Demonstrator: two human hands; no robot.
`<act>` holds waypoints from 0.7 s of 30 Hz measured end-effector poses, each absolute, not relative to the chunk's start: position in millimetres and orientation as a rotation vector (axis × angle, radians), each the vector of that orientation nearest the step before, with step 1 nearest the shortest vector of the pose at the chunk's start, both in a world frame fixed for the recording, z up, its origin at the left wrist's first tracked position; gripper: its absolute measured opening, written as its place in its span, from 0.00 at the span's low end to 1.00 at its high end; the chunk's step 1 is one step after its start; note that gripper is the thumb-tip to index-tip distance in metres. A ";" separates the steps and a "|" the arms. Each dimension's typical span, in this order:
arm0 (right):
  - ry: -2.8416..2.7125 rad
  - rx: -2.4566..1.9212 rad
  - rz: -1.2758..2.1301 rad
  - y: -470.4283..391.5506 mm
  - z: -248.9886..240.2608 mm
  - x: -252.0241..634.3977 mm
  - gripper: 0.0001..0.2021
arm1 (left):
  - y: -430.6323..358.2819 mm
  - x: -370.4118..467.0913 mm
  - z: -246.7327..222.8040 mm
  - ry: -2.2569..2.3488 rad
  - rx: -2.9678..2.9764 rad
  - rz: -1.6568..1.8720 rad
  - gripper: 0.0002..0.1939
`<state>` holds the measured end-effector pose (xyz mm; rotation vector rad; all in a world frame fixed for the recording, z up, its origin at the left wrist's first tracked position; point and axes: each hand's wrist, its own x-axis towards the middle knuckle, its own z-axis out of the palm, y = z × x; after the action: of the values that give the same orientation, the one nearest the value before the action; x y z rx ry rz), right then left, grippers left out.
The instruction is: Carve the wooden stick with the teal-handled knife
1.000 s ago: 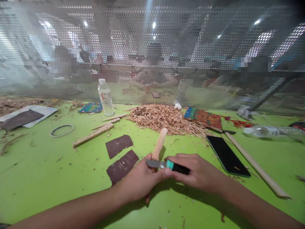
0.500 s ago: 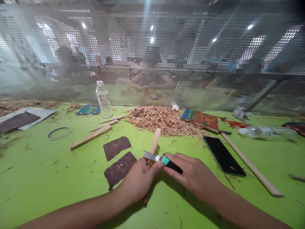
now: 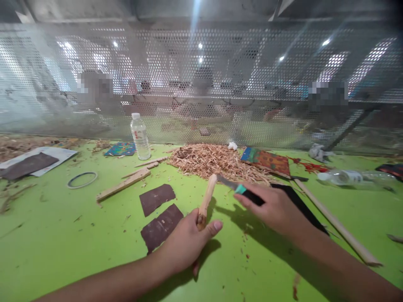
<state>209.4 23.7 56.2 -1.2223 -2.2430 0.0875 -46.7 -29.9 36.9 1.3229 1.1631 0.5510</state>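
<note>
A pale, partly whittled wooden stick (image 3: 208,197) points up and away from my left hand (image 3: 185,239), which is wrapped round its darker lower part with the thumb held out to the side. My right hand (image 3: 273,207) grips a carving knife (image 3: 248,194) by its black and teal handle. The knife's blade points left, its tip close by the far end of the stick; whether it touches the wood I cannot tell. Left of my hands lie two dark brown sandpaper pieces (image 3: 157,199). Behind the stick is a heap of wood shavings (image 3: 204,161).
A water bottle (image 3: 140,138) stands upright at the back left, near a flat wood strip (image 3: 122,184) and a tape ring (image 3: 82,179). To the right are a phone (image 3: 299,205), partly behind my arm, a long wooden rod (image 3: 340,222) and a lying bottle (image 3: 355,178). A perforated screen (image 3: 170,100) bounds the back.
My right hand has moved the knife right and away from me, from near my left thumb to the stick's far end. My left thumb has lifted outward. The view has shifted slightly.
</note>
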 end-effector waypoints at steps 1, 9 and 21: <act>-2.327 -1.159 0.180 17.6 55.0 201.9 0.14 | -29.5 -46.6 37.5 1.133 1.314 0.554 0.29; -2.584 -0.938 0.421 1.7 37.6 182.0 0.18 | -26.9 -45.7 36.9 1.038 1.326 0.571 0.28; -2.518 -1.069 0.359 4.0 40.6 178.9 0.26 | -28.8 -41.9 38.1 1.272 1.368 0.528 0.27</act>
<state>178.9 4.0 40.6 -1.0691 -2.5180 0.3590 -41.9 -28.8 38.1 1.3679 1.2718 0.5284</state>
